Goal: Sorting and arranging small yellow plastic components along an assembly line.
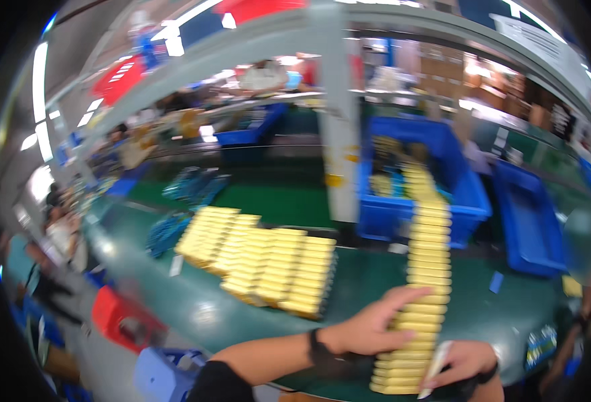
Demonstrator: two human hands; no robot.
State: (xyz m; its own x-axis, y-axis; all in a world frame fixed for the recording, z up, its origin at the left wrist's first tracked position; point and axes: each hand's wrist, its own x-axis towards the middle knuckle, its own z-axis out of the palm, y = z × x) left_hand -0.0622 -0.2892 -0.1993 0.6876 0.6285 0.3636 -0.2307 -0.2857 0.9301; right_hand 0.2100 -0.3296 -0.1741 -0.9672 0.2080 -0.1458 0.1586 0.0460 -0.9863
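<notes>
A long row of flat yellow pieces (pixel 429 258), set tightly one after another, runs from inside a blue bin down to the table's near edge. My left hand (pixel 376 325) lies against the row's left side near its lower end, thumb and finger spread over the yellow pieces. At the row's lower right, my right hand (pixel 466 362) is closed on a slim white strip (pixel 436 370), which stands along the row's side. Motion blur hides what exactly the strip is. Farther left, several similar rows of yellow pieces (pixel 262 258) lie side by side in a block.
The blue bin (pixel 470 214) holds more parts behind a grey upright post (pixel 339 134). To its right sits a blue tray (pixel 530 228). Blue bundles (pixel 168 231) lie beyond the yellow block. Red (pixel 124 318) and blue (pixel 165 375) plastic stools stand at lower left. Another person's arm (pixel 577 321) shows at far right.
</notes>
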